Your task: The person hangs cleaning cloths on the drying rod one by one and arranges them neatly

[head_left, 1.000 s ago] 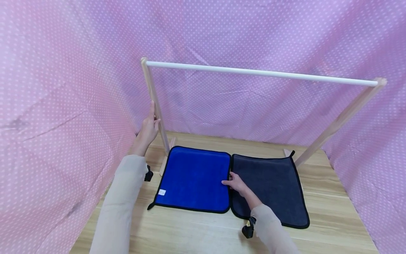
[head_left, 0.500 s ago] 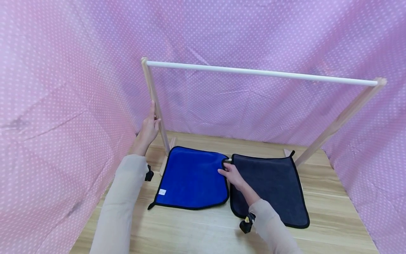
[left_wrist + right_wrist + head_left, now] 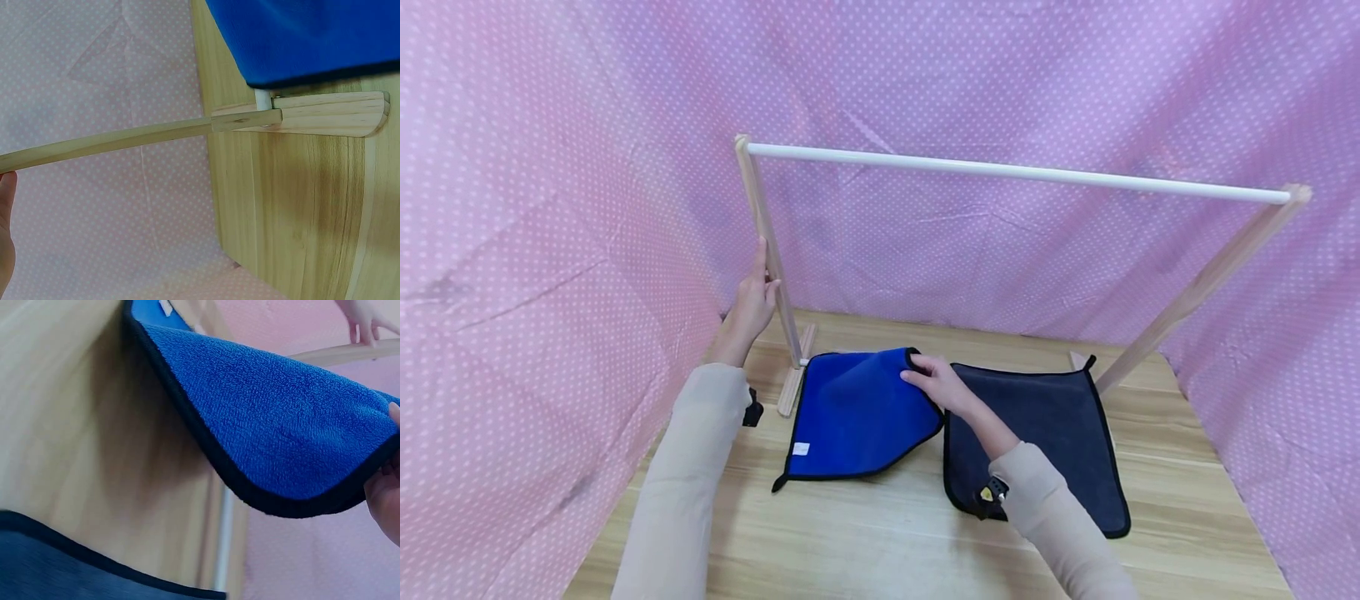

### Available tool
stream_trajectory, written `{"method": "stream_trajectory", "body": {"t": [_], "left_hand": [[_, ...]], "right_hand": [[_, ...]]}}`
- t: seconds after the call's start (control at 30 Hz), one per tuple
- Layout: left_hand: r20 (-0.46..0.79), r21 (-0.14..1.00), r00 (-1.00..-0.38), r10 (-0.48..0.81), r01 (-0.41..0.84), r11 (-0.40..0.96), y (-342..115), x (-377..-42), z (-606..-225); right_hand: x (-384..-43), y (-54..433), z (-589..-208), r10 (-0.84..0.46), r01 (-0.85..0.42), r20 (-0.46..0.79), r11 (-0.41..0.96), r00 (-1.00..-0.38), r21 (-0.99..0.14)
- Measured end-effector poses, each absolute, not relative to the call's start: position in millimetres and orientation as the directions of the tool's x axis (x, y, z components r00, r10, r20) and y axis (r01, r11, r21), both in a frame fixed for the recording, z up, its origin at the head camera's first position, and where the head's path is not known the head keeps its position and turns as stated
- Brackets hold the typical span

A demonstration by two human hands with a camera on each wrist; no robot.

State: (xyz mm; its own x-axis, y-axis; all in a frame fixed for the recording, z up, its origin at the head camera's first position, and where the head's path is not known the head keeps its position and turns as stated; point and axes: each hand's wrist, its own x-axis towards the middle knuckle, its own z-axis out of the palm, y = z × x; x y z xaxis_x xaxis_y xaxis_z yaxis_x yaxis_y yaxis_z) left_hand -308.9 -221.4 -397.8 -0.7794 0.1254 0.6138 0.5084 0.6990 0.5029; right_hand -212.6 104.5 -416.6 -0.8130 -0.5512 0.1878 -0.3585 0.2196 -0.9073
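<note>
My right hand (image 3: 938,382) pinches the black-trimmed right edge of a blue towel (image 3: 861,408), lifting that side off the table. In the right wrist view its fuzzy blue face (image 3: 269,419) hangs in a curve, with fingers (image 3: 386,503) at the far right edge. The towel's left part, with a small white tag (image 3: 801,448), lies lower, near the rack's left foot. My left hand (image 3: 752,304) holds the left wooden post (image 3: 767,225) of a rack about midway up; only part of that hand (image 3: 5,231) shows in the left wrist view.
A dark grey towel (image 3: 1037,442) with black trim lies flat on the right. The rack's white top bar (image 3: 1015,171) spans to a right post (image 3: 1202,287). Its left foot (image 3: 791,392) stands on the wooden table (image 3: 850,542). Pink dotted cloth (image 3: 925,75) surrounds the table.
My right hand has raised the blue towel's right edge and moved it left and away from me, opening a gap beside the grey towel. The left hand has stayed on the post.
</note>
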Motion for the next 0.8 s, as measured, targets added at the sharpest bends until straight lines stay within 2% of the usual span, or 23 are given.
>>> {"method": "stream_trajectory", "body": {"t": [0.3, 0.57, 0.8], "left_hand": [[0.574, 0.523, -0.808, 0.134, 0.488, 0.699, -222, -308, -396], [0.597, 0.502, -0.789, 0.146, 0.510, 0.698, -222, -306, -396], [0.597, 0.512, -0.790, 0.139, 0.509, 0.692, -222, -306, -396]], "right_hand": [[-219, 106, -380, -0.587, -0.477, 0.280, 0.210, -0.760, -0.853], [-226, 112, -342, -0.611, -0.587, 0.342, 0.255, -0.714, -0.769], [-252, 120, -329, -0.608, -0.673, 0.415, 0.281, -0.677, -0.684]]}}
